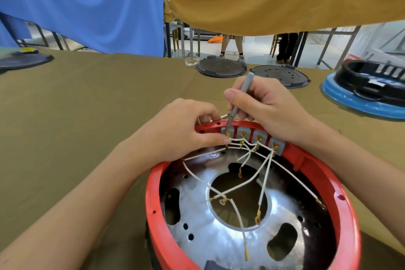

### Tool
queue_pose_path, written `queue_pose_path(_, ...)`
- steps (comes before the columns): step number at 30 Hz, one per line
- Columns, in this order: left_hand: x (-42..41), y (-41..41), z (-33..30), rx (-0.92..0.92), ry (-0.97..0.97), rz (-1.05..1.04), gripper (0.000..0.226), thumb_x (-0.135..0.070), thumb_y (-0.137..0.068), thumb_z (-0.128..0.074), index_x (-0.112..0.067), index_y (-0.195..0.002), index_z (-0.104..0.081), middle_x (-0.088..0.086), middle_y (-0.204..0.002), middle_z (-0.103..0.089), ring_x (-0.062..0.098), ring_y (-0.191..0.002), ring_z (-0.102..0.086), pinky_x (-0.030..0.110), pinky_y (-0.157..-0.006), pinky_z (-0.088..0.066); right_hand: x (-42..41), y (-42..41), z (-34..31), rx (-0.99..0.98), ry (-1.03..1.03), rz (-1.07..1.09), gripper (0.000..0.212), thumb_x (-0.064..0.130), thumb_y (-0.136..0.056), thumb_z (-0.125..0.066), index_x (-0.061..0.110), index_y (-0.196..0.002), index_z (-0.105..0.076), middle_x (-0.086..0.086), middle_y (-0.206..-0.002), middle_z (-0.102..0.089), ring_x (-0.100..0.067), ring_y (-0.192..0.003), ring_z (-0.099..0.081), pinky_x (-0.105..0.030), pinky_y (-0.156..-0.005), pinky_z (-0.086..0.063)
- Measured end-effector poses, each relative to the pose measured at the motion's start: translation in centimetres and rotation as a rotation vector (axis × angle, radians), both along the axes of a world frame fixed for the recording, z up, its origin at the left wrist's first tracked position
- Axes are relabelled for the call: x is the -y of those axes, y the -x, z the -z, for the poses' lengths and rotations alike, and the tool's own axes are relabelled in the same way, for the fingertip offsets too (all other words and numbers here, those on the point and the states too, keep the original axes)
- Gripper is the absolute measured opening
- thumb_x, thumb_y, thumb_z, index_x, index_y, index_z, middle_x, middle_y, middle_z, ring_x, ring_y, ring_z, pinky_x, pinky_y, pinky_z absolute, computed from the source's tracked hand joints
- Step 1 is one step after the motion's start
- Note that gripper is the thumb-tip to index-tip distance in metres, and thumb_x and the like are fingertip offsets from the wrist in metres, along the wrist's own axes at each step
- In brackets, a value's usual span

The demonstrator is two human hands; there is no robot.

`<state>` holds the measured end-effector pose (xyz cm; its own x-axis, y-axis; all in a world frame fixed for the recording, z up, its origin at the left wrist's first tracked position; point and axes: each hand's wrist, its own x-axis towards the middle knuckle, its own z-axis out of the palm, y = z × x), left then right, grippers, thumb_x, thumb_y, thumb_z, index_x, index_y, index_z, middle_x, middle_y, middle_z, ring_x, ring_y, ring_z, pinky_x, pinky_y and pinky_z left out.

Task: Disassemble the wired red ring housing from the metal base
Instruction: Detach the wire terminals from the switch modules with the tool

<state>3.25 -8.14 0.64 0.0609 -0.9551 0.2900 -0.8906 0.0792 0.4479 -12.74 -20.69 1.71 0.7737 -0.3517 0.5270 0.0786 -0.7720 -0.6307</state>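
The red ring housing (348, 215) lies in front of me, encircling a shiny metal base (206, 232) with a round central opening. White wires (265, 173) with brass lugs run from a grey terminal block (258, 136) on the ring's far wall across the base. My left hand (186, 129) grips the ring's far rim, thumb pressing a wire at the leftmost terminal. My right hand (267, 105) holds a grey screwdriver (240, 98) like a pen, its tip set on that leftmost terminal.
Two dark round lids (221, 68) (280, 75) lie at the table's far edge. A black ring part on a blue base (341, 96) sits far right, another dark lid (24, 60) far left. Blue and mustard cloths hang above; a person's legs stand beyond the table.
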Motion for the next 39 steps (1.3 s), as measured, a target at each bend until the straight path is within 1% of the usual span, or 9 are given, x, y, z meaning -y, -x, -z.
queue_pose_path(4,0.0,0.0,0.0,0.000,0.014,0.001,0.035,-0.062,-0.073,-0.068,-0.032,-0.091,-0.068,-0.015,-0.067,-0.063,0.003,-0.065,-0.058,0.024,-0.062,-0.045,0.5,-0.6,-0.2,-0.094,-0.077,-0.017,0.032,0.028,-0.101,-0.054,0.008,-0.077,-0.060,-0.006,-0.061,-0.058,-0.024,-0.056,-0.052,-0.027,-0.056,-0.044)
queue_pose_path(6,0.0,0.0,0.0,-0.004,0.027,0.003,0.037,-0.063,-0.072,-0.067,-0.030,-0.091,-0.068,-0.013,-0.067,-0.063,0.005,-0.064,-0.057,0.026,-0.063,-0.047,0.7,-0.9,-0.2,-0.151,-0.132,-0.041,0.032,0.028,-0.101,-0.054,0.008,-0.076,-0.059,0.003,-0.058,-0.054,-0.017,-0.055,-0.049,-0.022,-0.055,-0.043)
queue_pose_path(10,0.1,0.0,0.0,-0.018,0.014,0.007,0.039,-0.064,-0.071,-0.066,-0.030,-0.091,-0.068,-0.013,-0.070,-0.066,0.005,-0.066,-0.060,0.031,-0.067,-0.052,0.8,-0.5,0.1,-0.065,-0.173,-0.035,0.030,0.028,-0.102,-0.053,0.011,-0.078,-0.062,-0.003,-0.064,-0.057,-0.017,-0.058,-0.052,-0.023,-0.056,-0.044)
queue_pose_path(12,0.1,-0.1,0.1,-0.018,0.015,0.008,0.039,-0.064,-0.071,-0.067,-0.032,-0.092,-0.068,-0.014,-0.070,-0.066,0.003,-0.067,-0.060,0.028,-0.067,-0.051,0.7,-0.3,0.2,-0.023,-0.139,-0.025,0.030,0.025,-0.102,-0.053,0.008,-0.079,-0.062,-0.007,-0.065,-0.058,-0.015,-0.057,-0.052,-0.022,-0.056,-0.044)
queue_pose_path(19,0.1,-0.2,0.1,-0.012,0.011,0.005,0.034,-0.062,-0.072,-0.069,-0.034,-0.091,-0.068,-0.017,-0.069,-0.066,0.000,-0.068,-0.060,0.018,-0.062,-0.042,0.6,-0.3,0.1,-0.012,-0.112,-0.023,0.029,0.023,-0.102,-0.053,0.008,-0.078,-0.061,-0.001,-0.065,-0.057,-0.010,-0.057,-0.052,-0.016,-0.056,-0.043)
queue_pose_path(21,0.2,-0.2,0.1,-0.008,0.012,0.004,0.036,-0.063,-0.072,-0.068,-0.034,-0.092,-0.068,-0.017,-0.070,-0.066,0.001,-0.068,-0.060,0.020,-0.063,-0.045,0.7,-0.4,0.0,-0.030,-0.153,-0.035,0.029,0.024,-0.102,-0.052,0.009,-0.079,-0.062,-0.002,-0.065,-0.057,-0.012,-0.057,-0.052,-0.017,-0.055,-0.044)
queue_pose_path(25,0.2,-0.2,0.1,-0.002,0.018,0.008,0.038,-0.064,-0.072,-0.067,-0.032,-0.090,-0.068,-0.014,-0.070,-0.066,0.003,-0.067,-0.060,0.025,-0.064,-0.049,1.1,-0.9,0.0,-0.118,-0.301,-0.042,0.031,0.026,-0.103,-0.050,0.011,-0.079,-0.060,0.009,-0.057,-0.052,-0.008,-0.054,-0.045,-0.015,-0.053,-0.040)
queue_pose_path(35,0.2,-0.3,0.2,-0.009,0.022,0.019,0.032,-0.061,-0.074,-0.071,-0.034,-0.089,-0.067,-0.015,-0.069,-0.066,0.004,-0.065,-0.060,0.028,-0.066,-0.051,1.5,-1.7,0.2,-0.219,-0.494,-0.028,0.034,0.031,-0.104,-0.046,0.015,-0.076,-0.056,0.004,-0.055,-0.042,-0.011,-0.051,-0.033,-0.020,-0.050,-0.031)
queue_pose_path(39,0.1,-0.3,0.2,-0.022,0.021,0.015,0.033,-0.062,-0.073,-0.070,-0.033,-0.089,-0.067,-0.014,-0.069,-0.067,0.005,-0.064,-0.061,0.030,-0.065,-0.052,1.1,-1.3,0.1,-0.171,-0.374,0.003,0.034,0.029,-0.104,-0.047,0.012,-0.077,-0.058,0.004,-0.054,-0.045,-0.013,-0.051,-0.036,-0.019,-0.050,-0.033)
